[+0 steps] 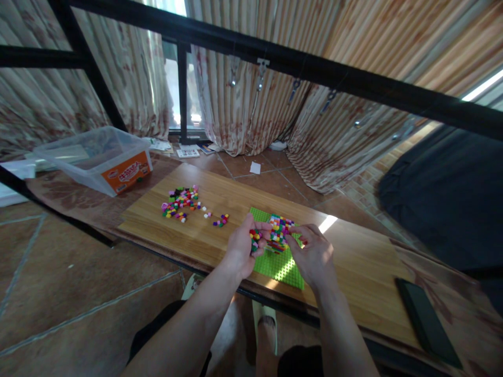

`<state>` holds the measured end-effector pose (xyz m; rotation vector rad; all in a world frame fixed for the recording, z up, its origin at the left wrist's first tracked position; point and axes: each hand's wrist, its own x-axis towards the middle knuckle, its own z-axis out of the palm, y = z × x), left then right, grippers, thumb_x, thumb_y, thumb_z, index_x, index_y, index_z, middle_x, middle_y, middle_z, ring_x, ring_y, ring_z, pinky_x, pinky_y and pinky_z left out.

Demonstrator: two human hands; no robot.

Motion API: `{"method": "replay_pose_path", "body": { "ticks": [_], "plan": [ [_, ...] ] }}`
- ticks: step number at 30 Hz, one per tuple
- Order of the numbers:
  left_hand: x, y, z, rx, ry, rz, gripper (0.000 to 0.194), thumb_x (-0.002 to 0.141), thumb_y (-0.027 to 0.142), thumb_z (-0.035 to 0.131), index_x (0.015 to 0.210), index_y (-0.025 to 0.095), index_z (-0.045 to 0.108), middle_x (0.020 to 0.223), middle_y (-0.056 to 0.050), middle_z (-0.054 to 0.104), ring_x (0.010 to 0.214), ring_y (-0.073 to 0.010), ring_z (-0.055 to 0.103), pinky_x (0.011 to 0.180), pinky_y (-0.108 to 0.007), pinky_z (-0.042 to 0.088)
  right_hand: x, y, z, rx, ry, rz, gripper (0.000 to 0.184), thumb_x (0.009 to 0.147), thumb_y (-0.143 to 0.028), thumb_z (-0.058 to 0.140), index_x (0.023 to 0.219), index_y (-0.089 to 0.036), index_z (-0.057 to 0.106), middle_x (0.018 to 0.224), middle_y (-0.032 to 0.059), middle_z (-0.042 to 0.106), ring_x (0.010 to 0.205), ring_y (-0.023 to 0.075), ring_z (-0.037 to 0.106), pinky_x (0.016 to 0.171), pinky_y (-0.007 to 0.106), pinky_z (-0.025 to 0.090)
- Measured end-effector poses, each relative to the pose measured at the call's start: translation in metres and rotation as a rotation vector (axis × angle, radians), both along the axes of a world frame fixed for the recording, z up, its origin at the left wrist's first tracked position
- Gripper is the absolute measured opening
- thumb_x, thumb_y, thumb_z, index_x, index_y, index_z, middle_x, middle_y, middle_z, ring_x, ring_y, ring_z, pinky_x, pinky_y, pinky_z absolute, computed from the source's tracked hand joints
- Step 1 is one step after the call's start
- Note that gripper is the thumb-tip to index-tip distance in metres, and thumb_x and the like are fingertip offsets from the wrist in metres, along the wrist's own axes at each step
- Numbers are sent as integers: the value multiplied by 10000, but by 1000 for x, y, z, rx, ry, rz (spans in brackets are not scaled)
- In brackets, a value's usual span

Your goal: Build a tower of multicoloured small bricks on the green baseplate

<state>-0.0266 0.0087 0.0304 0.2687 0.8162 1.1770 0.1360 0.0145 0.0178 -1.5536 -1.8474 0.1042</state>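
Note:
My left hand (240, 245) is cupped palm up around several small colourful building bricks (255, 236). Just right of its fingertips, a multicoloured block built of bricks (280, 226) stands on a bright green baseplate (271, 267). My right hand (315, 255) reaches in from the right, thumb and forefinger pinched together against the side of that block. A tiny purple brick seems to be between those fingertips, though they partly cover it. The lower left part of the block is hidden behind my left fingers.
A heap of loose bricks (183, 201) lies left on the wooden board (204, 243), with a few strays (220, 220) nearer my left hand. Beyond stands a clear plastic bin (94, 157) with an orange label. A dark flat device (426, 319) lies far right; a black bar (275, 50) crosses above.

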Motion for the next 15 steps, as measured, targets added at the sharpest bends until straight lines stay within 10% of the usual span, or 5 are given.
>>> {"method": "replay_pose_path", "body": {
  "ticks": [15],
  "plan": [
    [0, 0, 0, -3, 5, 10, 434, 891, 440, 406, 781, 85, 630, 596, -33, 529, 392, -37, 350, 357, -168, 138, 0, 2, -3, -14, -16, 25, 157, 816, -298, 536, 799, -209, 665, 861, 42, 604, 765, 174, 582, 686, 311, 464]
  ]
}}
